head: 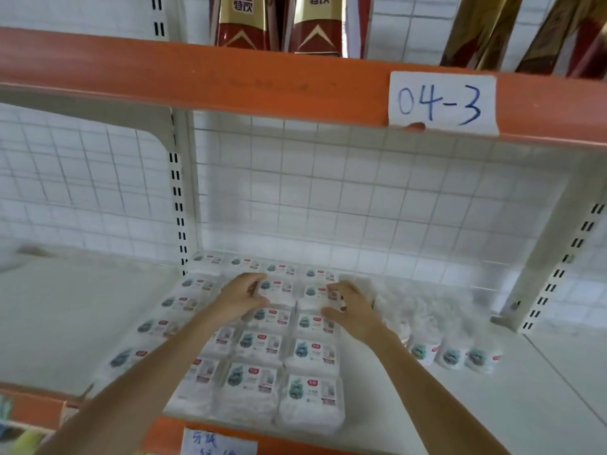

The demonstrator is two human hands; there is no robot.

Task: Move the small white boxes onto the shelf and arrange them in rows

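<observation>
Several small white boxes (259, 348) with teal-and-red labels lie flat in rows on the white shelf (492, 405). Both my hands reach deep into the shelf over the rows. My left hand (241, 297) curls its fingers round the left side of a box (277, 290) in the second row from the back. My right hand (353, 307) grips the right edge of the neighbouring box (317, 295). A further line of boxes (453, 356) stands on edge to the right of the rows.
An orange shelf beam (230, 77) with a paper label "04-3" (441, 103) hangs overhead, with red and gold packages (279, 24) above it. A white wire grid (361, 192) backs the shelf. Slotted uprights (179, 198) stand left and right. Another paper label (220, 443) sticks to the front edge.
</observation>
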